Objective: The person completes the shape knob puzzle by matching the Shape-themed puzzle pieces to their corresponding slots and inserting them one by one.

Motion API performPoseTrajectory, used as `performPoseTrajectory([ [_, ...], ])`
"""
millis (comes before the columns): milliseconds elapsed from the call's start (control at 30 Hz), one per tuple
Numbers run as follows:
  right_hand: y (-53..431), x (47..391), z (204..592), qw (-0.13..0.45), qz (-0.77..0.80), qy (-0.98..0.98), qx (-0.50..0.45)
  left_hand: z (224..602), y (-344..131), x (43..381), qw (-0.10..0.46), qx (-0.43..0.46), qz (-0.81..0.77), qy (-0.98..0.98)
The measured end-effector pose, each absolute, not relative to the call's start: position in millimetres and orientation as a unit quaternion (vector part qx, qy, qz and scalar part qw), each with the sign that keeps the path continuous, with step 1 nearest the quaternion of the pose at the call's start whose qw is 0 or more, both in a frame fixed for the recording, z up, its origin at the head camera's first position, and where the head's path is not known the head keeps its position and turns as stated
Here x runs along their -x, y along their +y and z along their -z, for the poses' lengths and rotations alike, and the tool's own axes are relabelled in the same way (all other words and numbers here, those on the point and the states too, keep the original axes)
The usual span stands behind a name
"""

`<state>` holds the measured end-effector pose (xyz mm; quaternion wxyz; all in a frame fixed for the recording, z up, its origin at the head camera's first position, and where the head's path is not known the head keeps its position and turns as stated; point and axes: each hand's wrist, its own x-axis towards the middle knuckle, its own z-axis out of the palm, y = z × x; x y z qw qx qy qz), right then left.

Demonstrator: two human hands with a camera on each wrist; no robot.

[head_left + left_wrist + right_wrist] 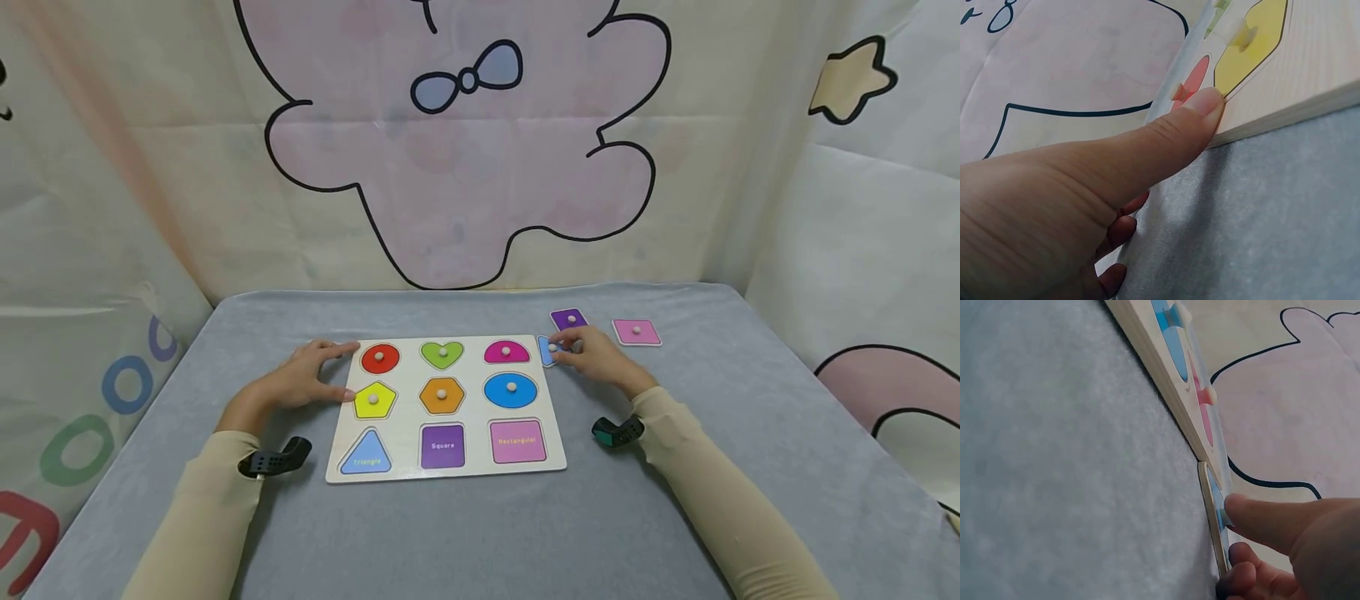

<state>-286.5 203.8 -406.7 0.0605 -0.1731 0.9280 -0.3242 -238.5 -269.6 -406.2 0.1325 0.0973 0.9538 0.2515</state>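
A white wooden shape puzzle board lies on the table. My left hand is at its left edge, thumb on the rim beside the yellow pentagon and index finger at the far corner. My right hand pinches the pale knob of a blue puzzle piece, mostly covered by the fingers. That piece sits right at the board's far right corner, its edge against the board's side in the right wrist view. Shapes with knobs fill the upper two rows; the triangle, square and rectangle places bear printed words.
Beyond my right hand lies a purple square piece. A pink rectangular piece lies to its right. A grey-blue cloth covers the table, and printed curtains hang behind and at both sides.
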Motion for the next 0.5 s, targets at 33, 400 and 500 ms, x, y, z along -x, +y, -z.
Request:
performPoseTrajectory([
  [33, 203.9, 286.4, 406.5, 0.057, 0.323, 0.929, 0.171, 405.8, -269.1, 238.7, 0.133, -0.097, -0.252, 0.954],
  [400, 202.0, 285.0, 407.4, 0.032, 0.326, 0.933, 0.15, 402.7, -267.2, 238.0, 0.141, -0.092, -0.247, 0.954],
  [500, 201.9, 284.8, 407.0, 0.023, 0.325, 0.935, 0.143, 404.0, -268.0, 238.0, 0.139, -0.096, -0.246, 0.954],
])
